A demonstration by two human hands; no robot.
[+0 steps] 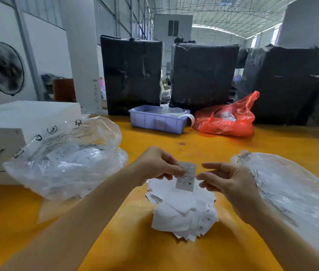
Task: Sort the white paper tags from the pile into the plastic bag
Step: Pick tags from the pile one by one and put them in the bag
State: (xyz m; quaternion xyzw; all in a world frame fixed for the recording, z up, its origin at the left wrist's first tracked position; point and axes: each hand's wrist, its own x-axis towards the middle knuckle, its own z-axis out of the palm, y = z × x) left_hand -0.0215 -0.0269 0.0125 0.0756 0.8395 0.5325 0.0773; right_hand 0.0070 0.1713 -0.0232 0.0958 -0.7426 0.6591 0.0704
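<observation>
You hold one tag above the pile, a bag at each side.
Your left hand pinches a white tag over the pile of tags on the yellow table; your right hand hangs loosely curled just beside it, holding nothing. Clear plastic bags lie left and right; bare tabletop runs between them to a far purple tray and red bag.

Both bare forearms reach forward and come near each other at the middle. The left hand has its fingers curled and pinches a small tag with thumb and fingertips. The right hand is just beside, fingers loosely bent, holding nothing
</observation>
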